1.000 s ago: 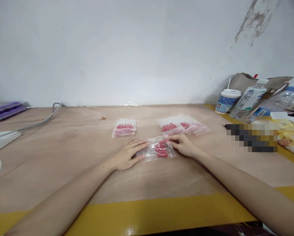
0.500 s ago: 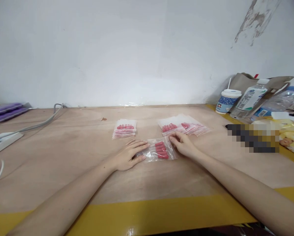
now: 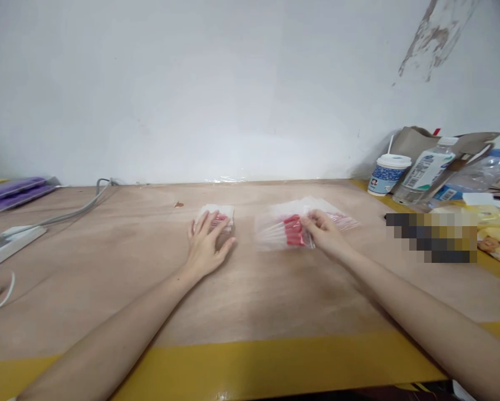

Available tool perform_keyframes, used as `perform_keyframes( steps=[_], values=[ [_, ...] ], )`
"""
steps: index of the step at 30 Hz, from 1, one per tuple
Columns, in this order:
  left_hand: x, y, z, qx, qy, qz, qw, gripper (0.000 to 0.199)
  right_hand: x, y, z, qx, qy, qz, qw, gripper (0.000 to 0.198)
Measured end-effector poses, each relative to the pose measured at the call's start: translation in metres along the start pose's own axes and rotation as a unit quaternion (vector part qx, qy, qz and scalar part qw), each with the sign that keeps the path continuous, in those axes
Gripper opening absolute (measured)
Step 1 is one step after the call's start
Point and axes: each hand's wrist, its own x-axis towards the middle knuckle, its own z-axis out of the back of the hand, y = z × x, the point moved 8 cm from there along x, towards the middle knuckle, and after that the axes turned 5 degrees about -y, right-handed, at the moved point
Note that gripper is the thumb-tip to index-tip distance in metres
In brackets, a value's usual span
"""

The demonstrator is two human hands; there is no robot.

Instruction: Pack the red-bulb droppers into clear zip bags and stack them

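My right hand (image 3: 323,233) pinches the right edge of a clear zip bag (image 3: 270,234). Inside that bag lie several thin white sticks with thick red ends (image 3: 294,229); their exact kind I cannot make out. It is lifted slightly and overlaps a fanned pile of similar bags (image 3: 345,221), partly hidden behind it and my hand. On the left, my left hand (image 3: 206,245) reaches over a neat stack of bags (image 3: 229,214) with red contents. Its fingers are spread across the stack and cover much of it.
At the right stand a lidded paper cup (image 3: 387,175), a plastic bottle (image 3: 427,170) and a yellow package (image 3: 498,234), near a pixelated dark item (image 3: 434,236). Purple packets (image 3: 18,192), a grey cable (image 3: 77,210) and a white power strip (image 3: 18,245) lie left. Yellow tape (image 3: 250,365) edges the table.
My right hand has carried the bag up and right, from the table's middle to the fanned pile. My left hand has let go of the bag and moved onto the left stack.
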Motion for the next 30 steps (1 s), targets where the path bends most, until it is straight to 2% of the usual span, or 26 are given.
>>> perform_keyframes(
  steps=[2,4,6,8,10,12,14,16,20,23,26,30],
  values=[
    [0.006,0.023,-0.004,0.013,0.01,0.054,0.998,0.056,0.015,0.002,0.023,0.034,-0.093,-0.005,0.995,0.035],
    [0.012,0.043,-0.013,-0.018,0.043,0.085,0.995,0.067,0.026,0.001,0.038,0.077,-0.162,-0.021,0.984,0.03],
    [0.016,0.056,-0.023,-0.053,0.082,0.088,0.991,0.07,0.032,-0.007,0.041,0.099,-0.185,-0.055,0.976,0.024],
    [0.018,0.06,-0.033,-0.087,0.11,0.081,0.987,0.067,0.034,-0.017,0.04,0.079,-0.177,-0.095,0.976,0.022],
    [0.02,0.056,-0.042,-0.108,0.117,0.07,0.985,0.062,0.031,-0.026,0.047,0.018,-0.192,-0.11,0.975,0.027],
    [0.023,0.043,-0.05,-0.12,0.109,0.059,0.985,0.059,0.025,-0.024,0.064,-0.076,-0.259,-0.079,0.959,0.04],
    [0.028,0.025,-0.059,-0.134,0.102,0.053,0.984,0.059,0.015,-0.01,0.081,-0.187,-0.336,-0.01,0.923,0.051],
    [0.033,0.003,-0.07,-0.149,0.1,0.045,0.983,0.061,0.006,0.008,0.085,-0.279,-0.365,0.071,0.886,0.051],
    [0.042,-0.043,-0.089,-0.179,0.107,0.024,0.978,0.062,-0.005,0.027,0.07,-0.374,-0.342,0.172,0.845,0.039],
    [0.046,-0.066,-0.097,-0.202,0.116,0.012,0.972,0.056,-0.013,0.033,0.053,-0.413,-0.317,0.238,0.82,0.03],
    [0.05,-0.073,-0.1,-0.221,0.112,0.012,0.969,0.042,-0.021,0.039,0.03,-0.423,-0.259,0.33,0.803,0.018],
    [0.052,-0.07,-0.096,-0.246,0.092,0.027,0.965,0.034,-0.031,0.043,-0.008,-0.425,-0.135,0.419,0.791,0.009]
  ],
)
